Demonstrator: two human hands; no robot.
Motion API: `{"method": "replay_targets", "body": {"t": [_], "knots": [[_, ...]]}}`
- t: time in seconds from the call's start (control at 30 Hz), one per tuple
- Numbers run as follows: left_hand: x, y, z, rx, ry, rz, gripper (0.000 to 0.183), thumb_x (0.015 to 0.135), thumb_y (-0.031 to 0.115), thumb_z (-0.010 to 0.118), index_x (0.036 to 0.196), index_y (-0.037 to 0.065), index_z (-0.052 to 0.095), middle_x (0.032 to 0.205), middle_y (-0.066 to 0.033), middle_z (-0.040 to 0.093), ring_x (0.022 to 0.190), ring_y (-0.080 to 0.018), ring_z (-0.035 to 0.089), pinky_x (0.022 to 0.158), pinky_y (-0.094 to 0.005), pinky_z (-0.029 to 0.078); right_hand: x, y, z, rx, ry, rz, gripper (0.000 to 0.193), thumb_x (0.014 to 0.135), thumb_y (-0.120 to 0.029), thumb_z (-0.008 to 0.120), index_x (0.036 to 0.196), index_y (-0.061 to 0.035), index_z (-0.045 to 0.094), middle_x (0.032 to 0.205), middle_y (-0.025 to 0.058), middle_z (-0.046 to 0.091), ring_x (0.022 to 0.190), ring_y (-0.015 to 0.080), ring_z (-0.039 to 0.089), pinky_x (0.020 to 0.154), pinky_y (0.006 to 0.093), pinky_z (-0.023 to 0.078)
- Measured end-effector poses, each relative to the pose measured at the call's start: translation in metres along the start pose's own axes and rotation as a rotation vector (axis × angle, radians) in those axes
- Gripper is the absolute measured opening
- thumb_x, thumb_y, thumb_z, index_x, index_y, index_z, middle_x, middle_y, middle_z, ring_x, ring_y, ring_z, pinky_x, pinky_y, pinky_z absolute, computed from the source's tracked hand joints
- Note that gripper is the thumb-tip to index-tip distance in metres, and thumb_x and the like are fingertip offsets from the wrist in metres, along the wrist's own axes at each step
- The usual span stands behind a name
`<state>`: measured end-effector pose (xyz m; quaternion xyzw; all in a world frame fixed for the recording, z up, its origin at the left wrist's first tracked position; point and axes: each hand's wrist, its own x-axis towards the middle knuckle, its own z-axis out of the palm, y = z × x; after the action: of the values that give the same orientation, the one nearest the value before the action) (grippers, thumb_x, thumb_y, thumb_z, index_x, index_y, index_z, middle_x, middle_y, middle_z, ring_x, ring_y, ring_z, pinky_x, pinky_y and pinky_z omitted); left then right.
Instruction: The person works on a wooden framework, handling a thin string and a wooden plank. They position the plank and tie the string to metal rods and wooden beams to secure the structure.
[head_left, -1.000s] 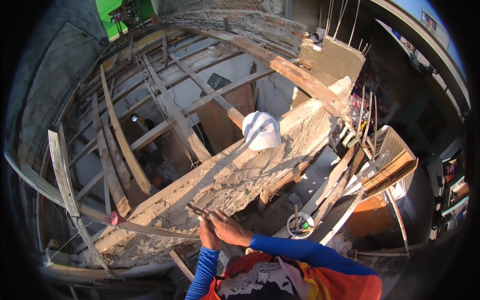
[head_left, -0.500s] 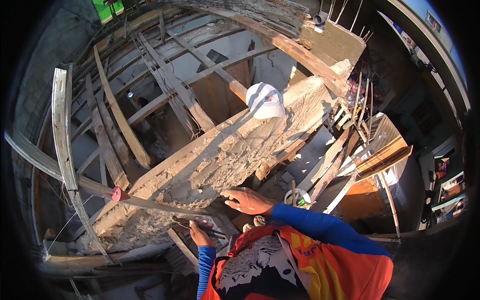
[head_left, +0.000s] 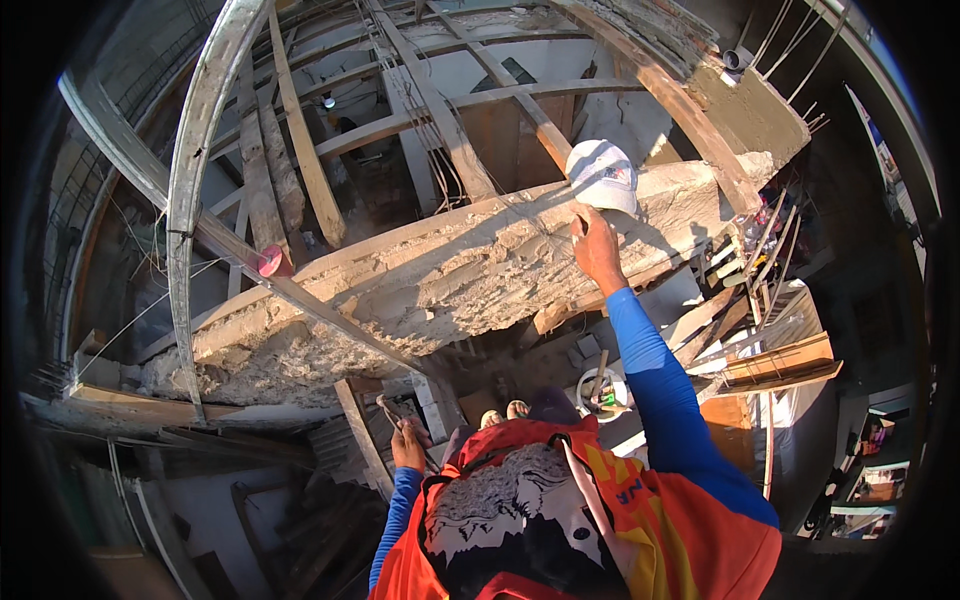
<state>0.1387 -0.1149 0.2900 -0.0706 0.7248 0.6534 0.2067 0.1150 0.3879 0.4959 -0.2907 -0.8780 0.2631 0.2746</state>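
Observation:
My right hand point(head_left: 598, 250) is stretched out over the rough, broken concrete beam point(head_left: 450, 285), beside a pale cap point(head_left: 603, 175) that rests on it. Its fingers are bent together close to the cap's lower left edge; what they pinch, if anything, is too small to make out. Thin wire point(head_left: 545, 232) shows on the concrete just left of these fingers. Low down on the left, my left hand point(head_left: 408, 446) is closed round a dark metal hand tool point(head_left: 386, 408), perhaps pliers. Part of the tool is hidden by the fingers.
Wooden beams point(head_left: 440, 130) cross the open space beyond the concrete. A metal channel point(head_left: 190, 180) and a long bar point(head_left: 300, 300) with a red piece point(head_left: 272, 262) stand at left. Below right are a white bucket point(head_left: 603, 392) and planks point(head_left: 780, 365). Rebar point(head_left: 800, 45) sticks up far right.
My right hand has moved up and to the right, from above the near side of the concrete to beside the cap. My left hand still holds the tool. The whole view has shifted.

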Motion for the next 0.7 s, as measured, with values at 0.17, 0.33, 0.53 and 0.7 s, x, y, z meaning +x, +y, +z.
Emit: {"method": "replay_targets", "body": {"t": [0.17, 0.33, 0.53, 0.7], "knots": [[-0.013, -0.025, -0.009, 0.091, -0.011, -0.069, 0.034, 0.108, 0.034, 0.042, 0.105, 0.005, 0.060, 0.069, -0.0038, 0.062, 0.052, -0.0114, 0.057, 0.049, -0.0265, 0.046, 0.045, -0.006, 0.073, -0.261, -0.075, -0.171, 0.044, 0.096, -0.029, 0.062, 0.128, 0.0011, 0.058, 0.120, 0.0260, 0.065, 0.114, 0.0415, 0.061, 0.107, 0.0482, 0.040], [-0.042, -0.042, -0.037, 0.320, 0.054, -0.088, 0.043, 0.104, 0.044, 0.046, 0.103, 0.004, 0.062, 0.073, -0.0078, 0.068, 0.058, -0.0169, 0.065, 0.057, -0.0325, 0.052, 0.052, -0.007, 0.124, -0.394, -0.307, -0.040, 0.042, 0.092, -0.028, 0.067, 0.121, 0.0000, 0.059, 0.116, 0.0250, 0.067, 0.115, 0.0422, 0.060, 0.108, 0.0499, 0.038], [-0.058, -0.054, -0.053, 0.498, 0.069, -0.146, 0.050, 0.103, 0.050, 0.041, 0.104, 0.007, 0.067, 0.077, -0.0120, 0.071, 0.084, -0.0325, 0.071, 0.078, -0.0426, 0.053, 0.065, 0.009, 0.121, -0.292, -0.225, -0.015, 0.019, 0.091, -0.014, 0.064, 0.102, 0.0019, 0.067, 0.105, 0.0266, 0.068, 0.102, 0.0466, 0.064, 0.089, 0.0498, 0.051], [-0.043, -0.037, -0.049, 0.549, -0.045, -0.134, 0.048, 0.104, 0.048, 0.040, 0.104, 0.007, 0.066, 0.075, -0.0112, 0.070, 0.082, -0.0320, 0.070, 0.078, -0.0424, 0.052, 0.091, -0.026, 0.081, 0.140, -0.019, 0.077, 0.026, 0.098, -0.021, 0.057, 0.109, -0.0005, 0.069, 0.106, 0.0257, 0.069, 0.102, 0.0408, 0.065, 0.087, 0.0440, 0.049]]}}
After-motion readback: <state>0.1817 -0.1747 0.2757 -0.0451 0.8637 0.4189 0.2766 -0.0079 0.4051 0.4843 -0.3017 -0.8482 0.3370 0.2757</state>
